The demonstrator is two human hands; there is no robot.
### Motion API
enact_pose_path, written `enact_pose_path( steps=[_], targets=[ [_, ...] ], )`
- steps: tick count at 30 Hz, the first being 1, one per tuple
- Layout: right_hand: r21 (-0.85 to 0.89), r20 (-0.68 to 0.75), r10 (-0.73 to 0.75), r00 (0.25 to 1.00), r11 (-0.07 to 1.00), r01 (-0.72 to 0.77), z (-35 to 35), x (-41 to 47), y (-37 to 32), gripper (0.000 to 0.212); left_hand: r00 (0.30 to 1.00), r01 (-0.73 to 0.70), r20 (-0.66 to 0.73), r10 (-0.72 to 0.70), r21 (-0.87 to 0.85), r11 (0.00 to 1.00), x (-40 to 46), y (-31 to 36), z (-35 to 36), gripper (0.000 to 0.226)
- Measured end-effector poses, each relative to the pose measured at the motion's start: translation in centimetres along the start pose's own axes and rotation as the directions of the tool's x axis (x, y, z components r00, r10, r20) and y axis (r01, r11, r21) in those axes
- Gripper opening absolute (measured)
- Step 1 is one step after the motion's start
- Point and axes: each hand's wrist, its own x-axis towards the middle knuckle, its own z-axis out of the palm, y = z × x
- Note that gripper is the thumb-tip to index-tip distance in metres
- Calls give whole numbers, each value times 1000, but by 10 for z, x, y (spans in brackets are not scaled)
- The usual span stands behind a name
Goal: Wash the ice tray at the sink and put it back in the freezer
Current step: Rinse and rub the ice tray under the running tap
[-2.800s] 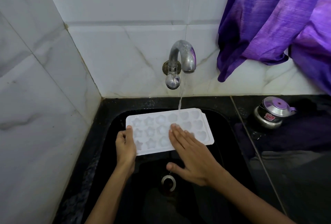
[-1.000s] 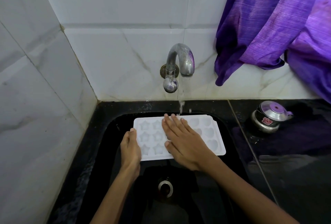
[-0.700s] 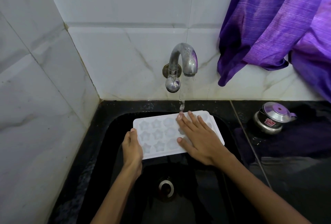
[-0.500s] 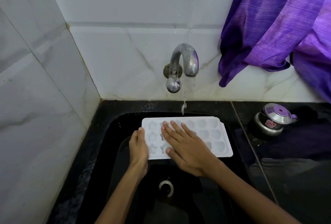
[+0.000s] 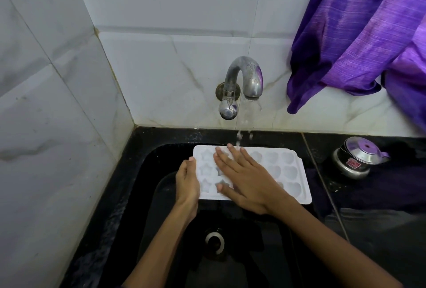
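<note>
Here two hands, left hand [image 5: 187,180] and right hand [image 5: 245,178], touch one ice tray [image 5: 287,169].

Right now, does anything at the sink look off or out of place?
Only the purple cloth hanging low over the wall tiles near the running tap. The ice tray lies flat under both hands; no damage shows.
</note>
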Motion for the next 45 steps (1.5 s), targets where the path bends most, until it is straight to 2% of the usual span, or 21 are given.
enact_pose_path(
  steps=[3,6,11,14,18,21,26,31,37,45],
  targets=[
    [71,28,-100,995,993,98,1,-7,-1,60,1000,-10,-27,10,-14,1000,5,0,-7,28],
    [155,40,-116,992,982,108,-4,-12,10,54,1000,-15,-24,15,3,1000,9,2,-11,28],
    [45,8,-38,999,998,37,-5,7,10,59,998,-30,61,28,33,999,4,1,2,29],
    [-13,-3,-73,997,997,73,-4,18,-2,60,995,-29,94,26,25,999,3,-5,8,30],
    [51,41,-157,987,987,155,-8,9,-2,54,998,39,48,-37,-41,998,10,-8,4,30],
    [54,55,-147,988,988,144,-13,-4,11,53,996,90,36,-87,-89,992,15,-8,2,29],
    [-85,47,-5,999,996,9,-20,-2,28,59,991,105,97,-98,-81,991,9,-9,18,28],
    [-133,28,-47,999,990,50,-9,10,6,60,976,69,208,-57,-50,996,-2,-8,32,29],
    [-34,103,-190,976,980,194,-1,-17,-7,60,991,75,122,-56,-153,985,6,-1,21,32],
    [7,76,-192,978,981,192,-2,-28,-1,55,993,-47,104,56,-84,995,17,-6,12,31]
  ],
)
